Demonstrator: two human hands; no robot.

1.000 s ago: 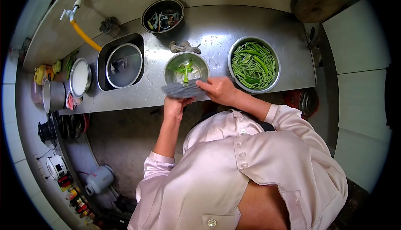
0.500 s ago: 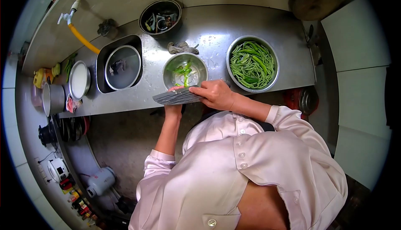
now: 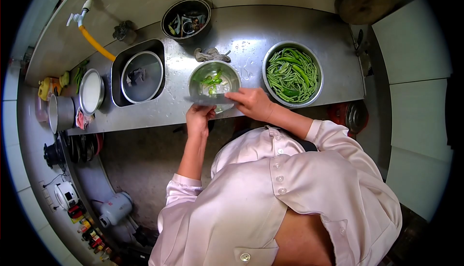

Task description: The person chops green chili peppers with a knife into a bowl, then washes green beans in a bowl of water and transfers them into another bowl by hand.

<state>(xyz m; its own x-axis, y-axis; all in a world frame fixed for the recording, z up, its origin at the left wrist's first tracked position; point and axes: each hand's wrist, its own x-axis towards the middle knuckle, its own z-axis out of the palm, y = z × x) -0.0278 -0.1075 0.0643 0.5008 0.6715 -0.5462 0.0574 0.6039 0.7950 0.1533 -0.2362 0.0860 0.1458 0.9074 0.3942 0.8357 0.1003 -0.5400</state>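
My right hand [image 3: 251, 103] is closed on the handle end of a wide, dark-bladed knife [image 3: 208, 99]. The blade points left across the near rim of a steel bowl [image 3: 194, 80], and motion smears it. Several pieces of green pepper [image 3: 211, 81] lie in that bowl. Just below the blade is my left hand [image 3: 199, 117], fingers closed in a pinch; what they hold is hidden. To the right stands a larger steel bowl [image 3: 265, 74] full of cut green beans [image 3: 285, 78] with whole green peppers on top.
A dark pot [image 3: 207, 22] with packets sits at the back, a grey cloth [image 3: 211, 55] in front of it. The sink [image 3: 117, 92] at left holds a round basin [image 3: 145, 89]. A yellow hose [image 3: 96, 45] runs down to it. Farther left are a white-filled bowl [image 3: 90, 92] and a pot [image 3: 60, 114].
The knife blade has moved up over the small bowl's near rim and tilted so that it shows thinner. My left hand's fingers now show below the blade.
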